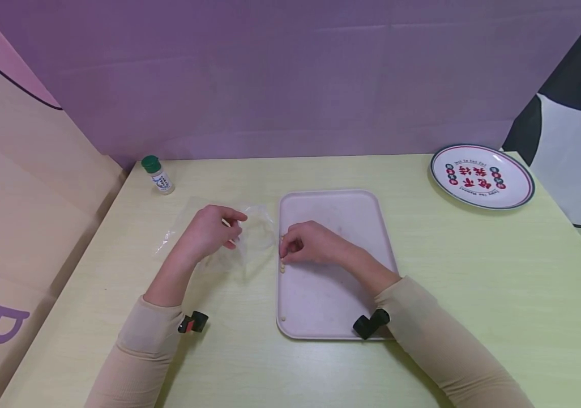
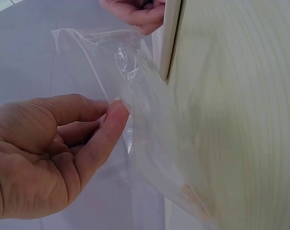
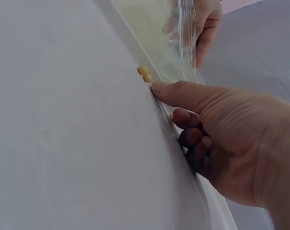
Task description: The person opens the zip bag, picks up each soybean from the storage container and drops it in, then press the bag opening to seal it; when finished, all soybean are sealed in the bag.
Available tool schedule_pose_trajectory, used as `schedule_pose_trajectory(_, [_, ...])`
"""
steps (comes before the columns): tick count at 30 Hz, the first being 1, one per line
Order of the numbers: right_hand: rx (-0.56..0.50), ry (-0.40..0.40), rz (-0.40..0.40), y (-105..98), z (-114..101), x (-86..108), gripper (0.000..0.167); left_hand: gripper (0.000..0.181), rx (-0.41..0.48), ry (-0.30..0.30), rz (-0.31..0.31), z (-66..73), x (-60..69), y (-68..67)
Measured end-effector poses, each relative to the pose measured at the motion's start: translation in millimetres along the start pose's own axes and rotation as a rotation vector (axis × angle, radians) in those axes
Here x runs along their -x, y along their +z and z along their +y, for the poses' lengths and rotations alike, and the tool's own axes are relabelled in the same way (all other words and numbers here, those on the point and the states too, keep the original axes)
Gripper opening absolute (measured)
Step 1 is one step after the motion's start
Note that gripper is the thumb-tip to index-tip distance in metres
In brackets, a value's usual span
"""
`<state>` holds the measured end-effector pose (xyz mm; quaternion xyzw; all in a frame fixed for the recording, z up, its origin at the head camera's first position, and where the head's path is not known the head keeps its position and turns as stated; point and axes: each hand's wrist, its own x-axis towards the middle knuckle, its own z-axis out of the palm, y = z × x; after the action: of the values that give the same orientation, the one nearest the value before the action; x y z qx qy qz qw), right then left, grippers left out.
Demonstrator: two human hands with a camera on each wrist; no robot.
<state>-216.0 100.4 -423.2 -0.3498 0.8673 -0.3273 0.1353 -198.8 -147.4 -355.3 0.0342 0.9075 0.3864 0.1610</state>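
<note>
My left hand (image 1: pixel 215 229) pinches the edge of a clear zip bag (image 2: pixel 150 129) between thumb and fingers, holding it up beside the tray's left side. A small brownish patch shows low in the bag in the left wrist view. My right hand (image 1: pixel 313 242) is at the left rim of the pale tray (image 1: pixel 331 306), fingers curled, thumb tip touching by small yellow beans (image 3: pixel 143 70) that lie along the rim. Another bean (image 3: pixel 172 118) shows beside the index fingertip; whether it is pinched, I cannot tell. One more bean (image 1: pixel 283 318) lies near the tray's lower left corner.
A small jar with a green lid (image 1: pixel 151 164) stands at the table's back left. An oval plate with red and blue print (image 1: pixel 482 177) is at the back right. Behind the table (image 1: pixel 239 368) rises a purple wall (image 1: pixel 290 79).
</note>
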Motion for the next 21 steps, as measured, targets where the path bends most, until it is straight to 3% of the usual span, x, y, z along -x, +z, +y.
schedule_pose_trajectory(21, [0.002,0.054,0.018,1.1,-2.0,0.9,0.004,0.031,-0.002,-0.02,-0.006,2.3,0.3,1.5])
